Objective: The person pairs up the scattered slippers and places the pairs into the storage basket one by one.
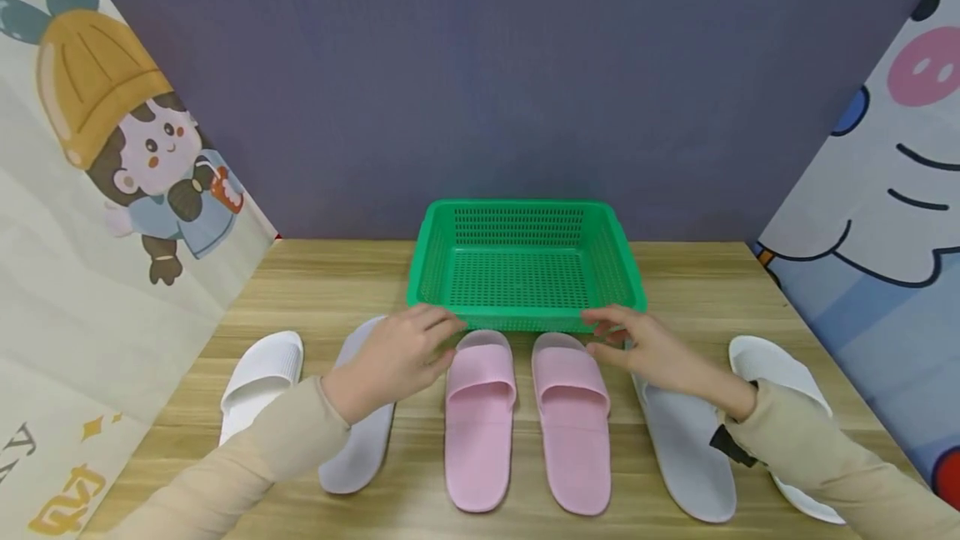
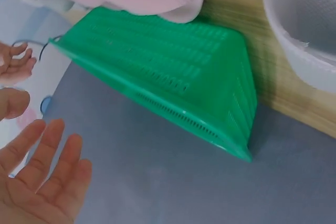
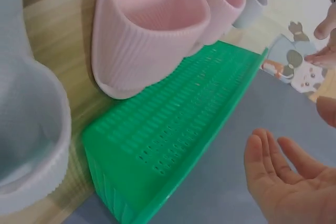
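My left hand (image 1: 401,352) hovers over the left grey slipper (image 1: 360,448), its loosely bent fingers near the front rim of a green plastic basket (image 1: 525,319). On the other side, my right hand (image 1: 652,348) hangs above the right grey slipper (image 1: 693,457), fingertips by the basket's front right corner. Both wrist views show the fingers spread and holding nothing. Between the hands lie two pink slippers, the left one (image 1: 480,440) and the right one (image 1: 576,448), toes toward the basket. The basket's inside shows only its perforated floor.
A white slipper (image 1: 258,373) lies at the far left and another white slipper (image 1: 780,369) at the far right, partly behind the right sleeve. The wooden table (image 1: 337,273) ends at a dark grey-blue panel (image 1: 510,73). Printed cloths hang at both sides.
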Tool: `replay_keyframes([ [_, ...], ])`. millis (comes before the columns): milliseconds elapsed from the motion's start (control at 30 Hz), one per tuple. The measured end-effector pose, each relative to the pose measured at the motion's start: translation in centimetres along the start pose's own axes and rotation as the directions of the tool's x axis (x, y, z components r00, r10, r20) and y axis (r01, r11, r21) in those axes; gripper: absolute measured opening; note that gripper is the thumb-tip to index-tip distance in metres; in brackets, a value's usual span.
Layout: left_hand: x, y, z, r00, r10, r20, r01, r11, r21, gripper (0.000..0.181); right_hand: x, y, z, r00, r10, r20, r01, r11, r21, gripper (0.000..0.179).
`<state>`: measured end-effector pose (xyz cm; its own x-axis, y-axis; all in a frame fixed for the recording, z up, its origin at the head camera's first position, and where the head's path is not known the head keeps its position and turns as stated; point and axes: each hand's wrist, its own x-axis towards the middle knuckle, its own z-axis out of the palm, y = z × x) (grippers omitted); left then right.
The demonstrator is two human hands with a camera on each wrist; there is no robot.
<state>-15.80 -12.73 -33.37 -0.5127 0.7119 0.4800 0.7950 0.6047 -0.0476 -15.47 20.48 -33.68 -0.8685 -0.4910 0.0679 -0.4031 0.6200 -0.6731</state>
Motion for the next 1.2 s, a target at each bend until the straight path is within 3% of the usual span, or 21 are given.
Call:
replay_keyframes([
  [167,-0.2,-0.2,0.8,0.993,0.110,0.038,-0.112,0.992,0.064,0.026,0.0,0.7,1.0,0.999,-0.046,0.013,0.047,0.993,-0.111,0.045],
  [267,-0.2,-0.3,1.3,0.979,0.189,0.080,-0.195,0.978,0.071,0.027,-0.1,1.4,1.5,0.996,-0.084,0.032,0.089,0.979,-0.183,0.044],
  [400,-0.5,-0.7,2.5,0.936,0.332,0.116,-0.342,0.936,0.081,0.026,-0.3,2.2,2.4,0.993,-0.091,0.073,0.108,0.955,-0.276,0.047],
  [500,-0.7,-1.0,3.5,0.906,0.407,0.115,-0.418,0.903,0.097,0.023,-0.4,2.5,3.1,0.991,-0.075,0.108,0.105,0.946,-0.308,0.051],
  [733,-0.9,-2.1,5.6,0.857,0.473,0.203,-0.506,0.848,0.159,0.025,0.0,3.5,4.1,0.982,-0.076,0.175,0.136,0.923,-0.361,0.059],
  [900,-0.6,-3.1,6.8,0.812,0.525,0.254,-0.557,0.828,0.071,0.030,0.6,4.5,4.5,0.971,-0.026,0.239,0.113,0.927,-0.358,0.065],
  [1200,0.2,-3.1,8.3,0.707,0.560,0.431,-0.609,0.792,-0.029,0.064,1.5,5.4,5.0,0.966,-0.006,0.257,0.088,0.946,-0.312,0.066],
])
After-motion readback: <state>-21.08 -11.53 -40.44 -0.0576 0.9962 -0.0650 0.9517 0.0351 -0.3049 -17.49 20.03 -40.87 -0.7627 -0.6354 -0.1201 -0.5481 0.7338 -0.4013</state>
